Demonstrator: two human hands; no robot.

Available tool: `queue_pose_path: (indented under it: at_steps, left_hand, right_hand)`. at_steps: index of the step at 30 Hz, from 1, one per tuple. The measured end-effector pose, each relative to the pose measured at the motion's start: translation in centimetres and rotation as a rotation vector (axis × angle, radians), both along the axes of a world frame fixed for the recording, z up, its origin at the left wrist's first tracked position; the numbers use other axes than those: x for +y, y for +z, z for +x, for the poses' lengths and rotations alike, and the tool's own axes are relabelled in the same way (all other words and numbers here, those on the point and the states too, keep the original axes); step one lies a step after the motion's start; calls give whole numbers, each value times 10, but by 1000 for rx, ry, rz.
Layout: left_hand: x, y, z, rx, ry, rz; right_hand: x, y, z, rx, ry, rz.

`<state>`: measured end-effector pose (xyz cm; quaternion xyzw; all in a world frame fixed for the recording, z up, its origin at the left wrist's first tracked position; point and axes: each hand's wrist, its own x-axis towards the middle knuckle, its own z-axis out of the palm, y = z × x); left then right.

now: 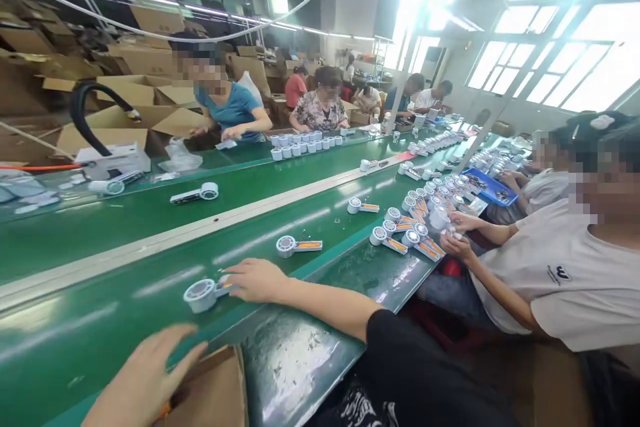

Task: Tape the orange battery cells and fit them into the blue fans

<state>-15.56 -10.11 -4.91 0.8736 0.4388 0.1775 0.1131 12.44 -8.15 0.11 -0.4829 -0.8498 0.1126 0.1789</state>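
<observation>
My right hand [257, 280] reaches over the green belt, its fingers closed round the handle of a white round-headed device [201, 295]. The device's round head sticks out to the left of the fingers. At the lower left, my left hand [150, 377] is held with thumb and fingers apart, above a brown cardboard box [213, 390]. Something orange shows beneath this hand, too hidden to make out. Farther along the belt lies another white device [286, 246] with an orange strip in its handle.
Several similar devices [410, 237] crowd the right-hand ledge beside a blue tray [490, 187]. A co-worker in a white shirt [540, 267] sits at the right. Across the green belt [150, 240], people work near cardboard boxes [120, 127].
</observation>
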Motion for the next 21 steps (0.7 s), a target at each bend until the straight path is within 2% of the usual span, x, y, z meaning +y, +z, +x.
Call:
queue_pose_path:
  at_steps: [2,3,5,6,8,11,13,16,19,21]
  left_hand:
    - [-64,-7,-36,37,11,-65]
    - [-96,-5,-46,70,12,-102]
    - [-147,9,-47,157,20,-206]
    - [-163,19,-41,199,69,-264]
    - [-173,39,-25,249,133,-361]
    - [-169,64,-14,285,108,-461]
    - [-174,76,-13,295,92,-483]
    - [-192,90,-20,273,105,-517]
    - [-206,111,-32,263,132,-554]
    - [-210,128,-31,231,150,-461]
  right_hand:
    - [-45,-14,10,236,-34,39]
    - [-71,-21,14,327,-51,6]
    - [-117,-34,23,438,-50,-95]
    - [-134,-39,28,499,-70,-134]
    - [-155,-47,33,564,-60,-233]
    - [-171,-48,30,623,-23,-331]
    - [-183,-43,31,658,-32,-348]
    - [-204,-37,48,714,-131,-351]
    - [-224,-36,77,804,-286,-405]
    - [-238,-37,94,881,-352,-474]
